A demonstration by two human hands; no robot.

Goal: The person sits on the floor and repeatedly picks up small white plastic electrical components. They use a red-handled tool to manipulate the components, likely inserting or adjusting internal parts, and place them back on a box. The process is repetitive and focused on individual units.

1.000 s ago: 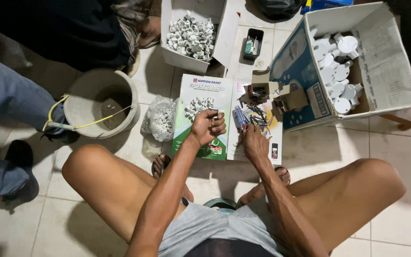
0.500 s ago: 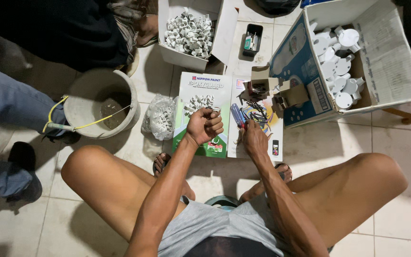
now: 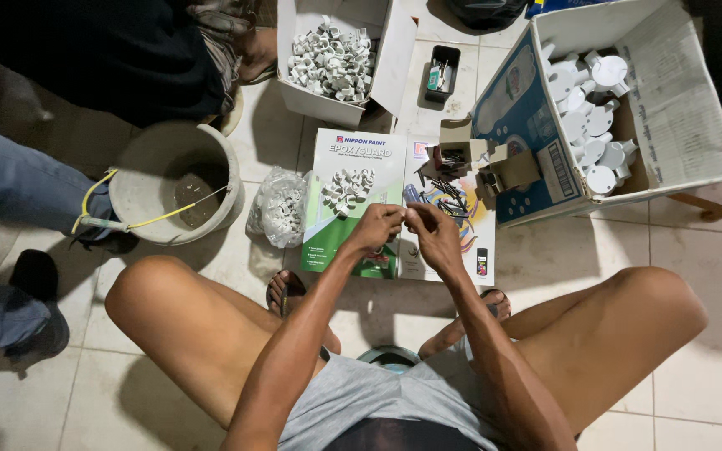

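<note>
Small white plastic clips (image 3: 349, 187) lie heaped on a green-and-white printed sheet (image 3: 353, 250) spread over the tiled floor (image 3: 695, 250). Just above it, the seated person's left hand (image 3: 375, 227) and right hand (image 3: 433, 234) meet, fingers pinched shut over something too small to make out. Light, stiff and easily dropped, such clips are probably best gripped at the sides between fingertips. A grey plastic bucket (image 3: 148, 163) and cardboard boxes of white fittings (image 3: 687, 100) stand nearby.
</note>
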